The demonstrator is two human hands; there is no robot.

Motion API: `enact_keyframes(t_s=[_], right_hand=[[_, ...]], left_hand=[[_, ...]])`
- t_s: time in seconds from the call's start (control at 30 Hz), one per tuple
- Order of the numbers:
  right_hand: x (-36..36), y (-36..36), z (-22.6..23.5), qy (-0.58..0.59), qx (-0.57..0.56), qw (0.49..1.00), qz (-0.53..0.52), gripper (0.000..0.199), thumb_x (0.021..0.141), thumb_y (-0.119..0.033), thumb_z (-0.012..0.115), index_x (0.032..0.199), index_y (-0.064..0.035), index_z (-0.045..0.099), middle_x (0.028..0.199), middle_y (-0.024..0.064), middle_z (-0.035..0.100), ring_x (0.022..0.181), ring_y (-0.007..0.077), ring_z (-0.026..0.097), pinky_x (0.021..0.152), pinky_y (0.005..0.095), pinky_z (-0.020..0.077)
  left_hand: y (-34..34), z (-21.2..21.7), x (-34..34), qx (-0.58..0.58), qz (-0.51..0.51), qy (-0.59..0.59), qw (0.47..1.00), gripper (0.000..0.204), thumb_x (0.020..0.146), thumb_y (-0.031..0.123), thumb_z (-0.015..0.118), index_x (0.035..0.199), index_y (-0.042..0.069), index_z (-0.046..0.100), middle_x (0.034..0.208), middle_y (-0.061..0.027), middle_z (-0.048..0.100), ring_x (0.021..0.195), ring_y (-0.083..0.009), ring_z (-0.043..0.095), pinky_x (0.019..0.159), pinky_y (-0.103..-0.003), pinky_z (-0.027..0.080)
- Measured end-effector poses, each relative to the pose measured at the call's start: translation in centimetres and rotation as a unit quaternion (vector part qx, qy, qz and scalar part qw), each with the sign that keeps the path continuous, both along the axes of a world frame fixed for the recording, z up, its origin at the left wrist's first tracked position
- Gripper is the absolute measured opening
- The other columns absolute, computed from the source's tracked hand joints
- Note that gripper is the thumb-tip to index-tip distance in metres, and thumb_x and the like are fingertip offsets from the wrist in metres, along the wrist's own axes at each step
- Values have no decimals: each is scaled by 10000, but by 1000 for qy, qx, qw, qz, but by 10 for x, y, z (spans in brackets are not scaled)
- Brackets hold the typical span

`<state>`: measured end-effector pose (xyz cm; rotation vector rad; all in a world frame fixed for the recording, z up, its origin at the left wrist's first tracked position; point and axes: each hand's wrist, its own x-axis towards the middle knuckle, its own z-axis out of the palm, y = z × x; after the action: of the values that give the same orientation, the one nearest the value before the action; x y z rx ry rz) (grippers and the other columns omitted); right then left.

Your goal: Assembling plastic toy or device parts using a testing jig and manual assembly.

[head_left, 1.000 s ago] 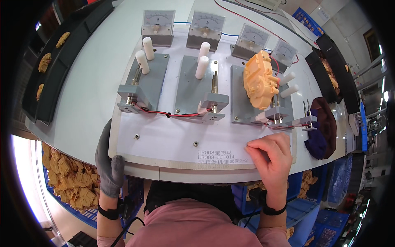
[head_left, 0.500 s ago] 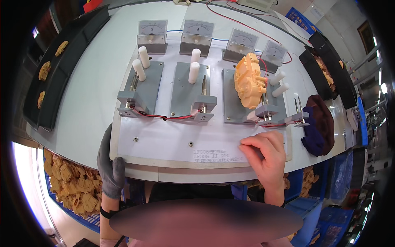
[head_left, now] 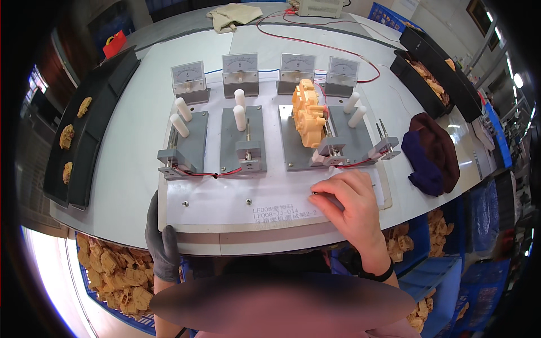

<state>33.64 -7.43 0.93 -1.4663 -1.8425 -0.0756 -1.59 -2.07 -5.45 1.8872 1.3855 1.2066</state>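
Note:
A white test board (head_left: pixel 220 217) lies at the table's front edge. My left hand (head_left: pixel 162 243), in a grey glove, grips its left front corner, thumb on top. With thumb and forefinger my bare right hand (head_left: pixel 350 208) pinches a small dark toggle switch (head_left: pixel 314 194) on the board, mostly covered by the fingertips. Two more toggle switches (head_left: pixel 248 201) stand in the same row to the left. Behind the right hand, an orange-yellow plastic gearbox (head_left: pixel 310 115) stands upright on a grey fixture block (head_left: pixel 288 160). Other grey blocks (head_left: pixel 228 146) carry white pegs (head_left: pixel 240 115) and metal pins.
Several analog meters (head_left: pixel 240 73) line the board's back. Black trays (head_left: pixel 107 118) with gearbox parts stand at the left and far right. A dark cloth (head_left: pixel 437 152) lies at the right. Blue crates (head_left: pixel 425 279) of parts stand below the table. A power supply (head_left: pixel 319 8) stands at the back.
My view has tilted up, showing more of the table's far side. Both hands stay at the board; a bit of the toggle switch now shows between my right fingertips. The gearbox remains on its fixture.

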Motion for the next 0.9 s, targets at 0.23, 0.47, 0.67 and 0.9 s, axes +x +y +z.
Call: enact_keyframes(t_s=[0.23,0.47,0.67,0.9], right_hand=[[1,0,-2,0,13,1000,8,179,773,-164,808,889,-125,678,827,2,608,819,214,587,760,356,425],[3,0,-4,0,11,1000,12,158,789,-171,797,882,-123,678,834,7,608,832,221,591,771,358,433],[2,0,-4,-3,14,1000,10,152,796,-176,793,882,-121,681,834,9,609,843,220,594,774,361,435],[2,1,-4,0,12,1000,10,142,801,-177,790,875,-118,683,837,9,611,847,221,595,770,364,434]], left_hand=[[0,3,2,1,2,7,1000,790,972,561,415,1436,-78,424,1377,-264,544,1291,-357,525,1086,-431,390],[0,1,1,-11,0,3,1000,774,980,551,407,1432,-78,426,1367,-269,550,1284,-365,534,1081,-430,396],[0,3,2,11,1,21,1000,758,985,539,408,1429,-75,431,1359,-272,557,1281,-367,538,1078,-431,399],[0,4,2,14,6,24,1000,744,986,523,413,1431,-73,431,1364,-272,555,1283,-365,539,1077,-429,401]])
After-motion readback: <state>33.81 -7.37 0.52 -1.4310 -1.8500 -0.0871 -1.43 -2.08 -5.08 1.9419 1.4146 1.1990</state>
